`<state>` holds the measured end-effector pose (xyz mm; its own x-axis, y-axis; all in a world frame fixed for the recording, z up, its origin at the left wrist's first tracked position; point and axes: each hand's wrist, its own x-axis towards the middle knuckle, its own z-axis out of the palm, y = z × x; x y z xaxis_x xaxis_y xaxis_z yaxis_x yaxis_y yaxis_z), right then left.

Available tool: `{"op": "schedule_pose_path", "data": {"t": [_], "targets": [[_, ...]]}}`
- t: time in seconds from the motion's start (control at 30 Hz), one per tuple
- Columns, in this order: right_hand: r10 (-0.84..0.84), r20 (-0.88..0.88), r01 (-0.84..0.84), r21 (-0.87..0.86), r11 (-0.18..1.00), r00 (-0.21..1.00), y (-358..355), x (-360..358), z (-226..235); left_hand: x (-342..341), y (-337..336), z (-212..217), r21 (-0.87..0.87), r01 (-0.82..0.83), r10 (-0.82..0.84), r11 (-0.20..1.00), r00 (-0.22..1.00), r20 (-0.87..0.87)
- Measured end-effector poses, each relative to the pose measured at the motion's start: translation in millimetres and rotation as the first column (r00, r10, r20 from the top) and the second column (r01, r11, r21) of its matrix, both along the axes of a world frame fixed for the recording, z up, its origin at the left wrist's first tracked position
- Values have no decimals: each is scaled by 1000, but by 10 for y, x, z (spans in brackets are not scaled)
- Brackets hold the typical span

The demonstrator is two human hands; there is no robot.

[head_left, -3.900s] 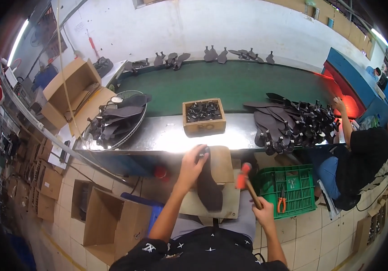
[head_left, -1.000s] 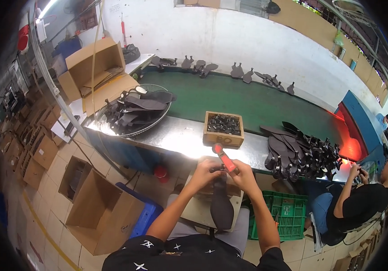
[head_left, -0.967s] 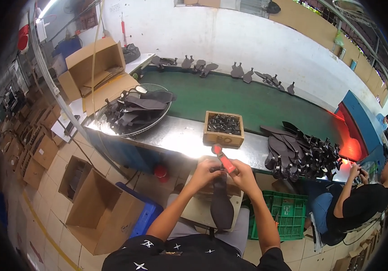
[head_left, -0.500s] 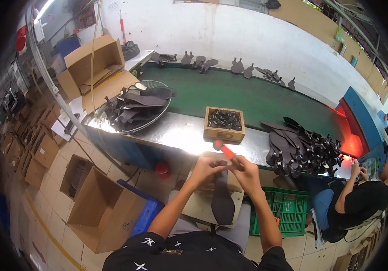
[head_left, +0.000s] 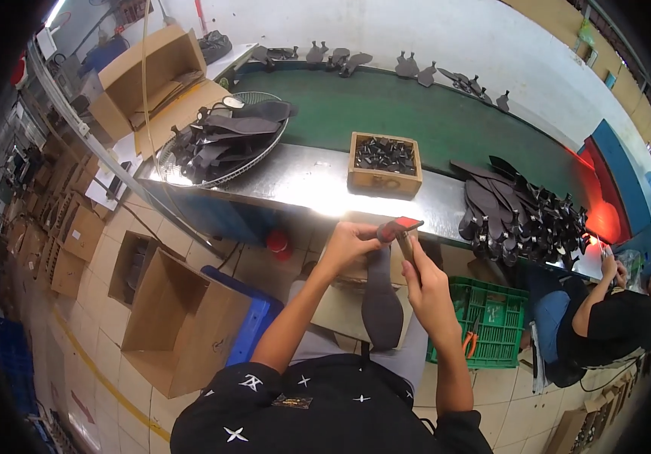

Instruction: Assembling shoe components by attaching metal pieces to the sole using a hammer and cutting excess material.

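Observation:
In my right hand (head_left: 431,295) is a hammer (head_left: 410,246), its red head raised over the upper end of a dark shoe insole (head_left: 382,312). My left hand (head_left: 350,248) has its fingers closed at that same end of the insole, partly behind the hammer head. Whether a small piece is also pinched there cannot be made out. The insole lies lengthwise on a pale board (head_left: 341,312) across my lap. Just beyond my hands, a wooden box (head_left: 384,184) of small black pieces stands on the metal bench edge (head_left: 303,174).
Dark insoles fill a wire basket (head_left: 246,165) at left; more are piled (head_left: 492,204) at right. Behind runs a green conveyor belt (head_left: 341,106). A green crate (head_left: 492,303) with orange-handled pliers (head_left: 471,340) stands by my right arm, a cardboard box (head_left: 189,325) at left. A co-worker (head_left: 621,318) sits at right.
My right hand has moved off my left and now grips the hammer lower on its handle. The red head has turned sideways, over the insole's end. The view has tilted downward.

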<state>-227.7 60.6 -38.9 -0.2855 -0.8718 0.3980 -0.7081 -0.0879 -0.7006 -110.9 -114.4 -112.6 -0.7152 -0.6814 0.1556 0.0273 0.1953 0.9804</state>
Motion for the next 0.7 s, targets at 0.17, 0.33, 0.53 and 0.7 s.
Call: {"op": "schedule_pose_path", "data": {"t": [0.17, 0.33, 0.53, 0.7], "targets": [[-22, -28, 21, -34, 999, 999, 23, 50, -25, 11, 3, -42, 47, 2, -2, 999, 1000, 5], [-119, -53, 109, -160, 981, 992, 246, 114, 486, 81, 69, -3, -190, -35, 44, 981, 998, 42], [-139, -151, 103, -225, 969, 979, 181, 99, 10, 100, 38, -122, -565, 0, 151, 825, 963, 221], [-77, -133, 68, -74, 995, 988, 151, 82, 225, 134, 84, -101, -539, -35, 213, 842, 938, 272]]}}
